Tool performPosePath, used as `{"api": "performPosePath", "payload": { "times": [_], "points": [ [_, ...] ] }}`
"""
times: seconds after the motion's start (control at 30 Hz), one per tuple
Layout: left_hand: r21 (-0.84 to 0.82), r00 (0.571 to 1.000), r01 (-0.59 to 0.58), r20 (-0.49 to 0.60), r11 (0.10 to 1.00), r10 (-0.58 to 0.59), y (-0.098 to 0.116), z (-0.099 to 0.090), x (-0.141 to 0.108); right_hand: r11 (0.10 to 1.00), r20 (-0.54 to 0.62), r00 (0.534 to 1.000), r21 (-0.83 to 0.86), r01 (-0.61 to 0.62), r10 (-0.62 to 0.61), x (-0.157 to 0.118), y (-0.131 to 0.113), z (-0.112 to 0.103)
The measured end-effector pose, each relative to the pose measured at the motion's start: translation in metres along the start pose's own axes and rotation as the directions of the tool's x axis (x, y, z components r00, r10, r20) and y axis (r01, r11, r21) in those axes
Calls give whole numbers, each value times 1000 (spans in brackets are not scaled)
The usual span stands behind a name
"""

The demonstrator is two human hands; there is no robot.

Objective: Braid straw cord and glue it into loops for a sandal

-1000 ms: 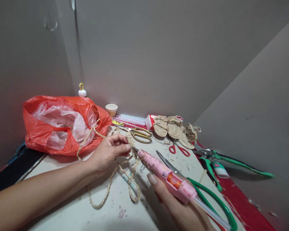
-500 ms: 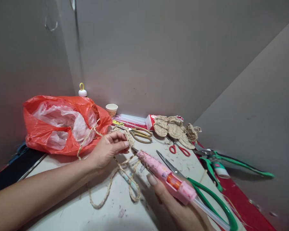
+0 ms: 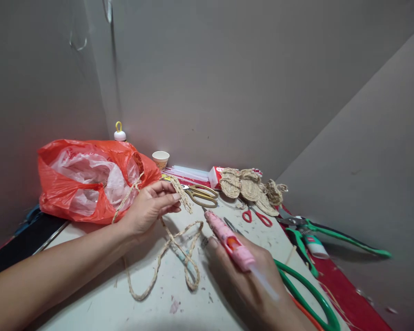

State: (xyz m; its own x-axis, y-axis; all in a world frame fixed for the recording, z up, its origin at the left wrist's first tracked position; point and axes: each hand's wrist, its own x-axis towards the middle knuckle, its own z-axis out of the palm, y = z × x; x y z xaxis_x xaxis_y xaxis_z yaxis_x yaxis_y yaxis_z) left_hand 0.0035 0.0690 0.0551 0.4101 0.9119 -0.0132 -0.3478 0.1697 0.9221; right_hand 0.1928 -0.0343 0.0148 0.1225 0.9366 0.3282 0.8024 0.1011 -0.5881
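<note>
My left hand (image 3: 155, 204) pinches a small woven straw piece (image 3: 182, 195) between thumb and fingers. From near that hand a braided straw cord (image 3: 158, 266) loops over the white table and also runs to the red bag. In my right hand (image 3: 241, 271) is a pink glue gun (image 3: 227, 239) with a clear glue stick at its back; its dark tip points up and left, a short gap from the woven piece. Green-handled scissors (image 3: 307, 285) lie partly behind my right hand.
A red plastic bag (image 3: 79, 184) stands at the left. Farther back are a paper cup (image 3: 161, 159), glue sticks (image 3: 189, 174), gold-handled scissors (image 3: 203, 195) and woven straw pieces (image 3: 250, 184). Red scissors (image 3: 258, 217) and green-handled pliers (image 3: 345, 239) lie to the right.
The glue gun has moved away from the woven piece, and its body has turned in my right hand. My left hand has shifted slightly up and left with the piece.
</note>
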Motion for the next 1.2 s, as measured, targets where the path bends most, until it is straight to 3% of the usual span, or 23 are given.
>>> {"api": "performPosePath", "payload": {
  "times": [0.13, 0.27, 0.4, 0.47, 0.53, 0.6, 0.7, 0.8, 0.93, 1.03, 1.2],
  "points": [
    [-48, 998, 47, 35, 998, -46, 0, 5, -5, 905, 145, 988, -426, 14, 52, 9, 21, 7],
    [-81, 988, 132, 86, 988, -125, -3, 11, -12, 875, 245, 962, -484, 14, 120, 14, 27, 4],
    [-137, 967, 220, 158, 966, -198, -7, 15, -20, 944, 375, 924, -324, 60, 70, 17, 22, -15],
    [-154, 955, 251, 201, 956, -219, -10, 16, -24, 991, 365, 929, -134, -10, 58, 18, 15, -25],
    [-156, 939, 289, 240, 945, -248, -14, 18, -28, 976, 316, 945, 164, -144, 86, 17, 6, -31],
    [-152, 923, 319, 275, 935, -270, -18, 21, -32, 836, 319, 934, 460, -298, 158, 13, -3, -31],
    [-141, 903, 343, 323, 929, -284, -24, 24, -35, 573, 420, 886, 683, -452, 198, 6, -11, -24],
    [-139, 890, 364, 343, 921, -300, -27, 25, -36, 434, 467, 870, 759, -486, 157, 2, -14, -17],
    [-151, 884, 384, 344, 911, -316, -29, 25, -35, 328, 491, 862, 799, -504, 127, 2, -15, -15],
    [-155, 882, 389, 347, 908, -319, -30, 24, -35, 332, 487, 867, 804, -493, 108, 1, -13, -14],
    [-163, 876, 405, 350, 900, -331, -32, 24, -37, 420, 483, 869, 770, -481, 111, -2, -9, -14]
  ]
}}
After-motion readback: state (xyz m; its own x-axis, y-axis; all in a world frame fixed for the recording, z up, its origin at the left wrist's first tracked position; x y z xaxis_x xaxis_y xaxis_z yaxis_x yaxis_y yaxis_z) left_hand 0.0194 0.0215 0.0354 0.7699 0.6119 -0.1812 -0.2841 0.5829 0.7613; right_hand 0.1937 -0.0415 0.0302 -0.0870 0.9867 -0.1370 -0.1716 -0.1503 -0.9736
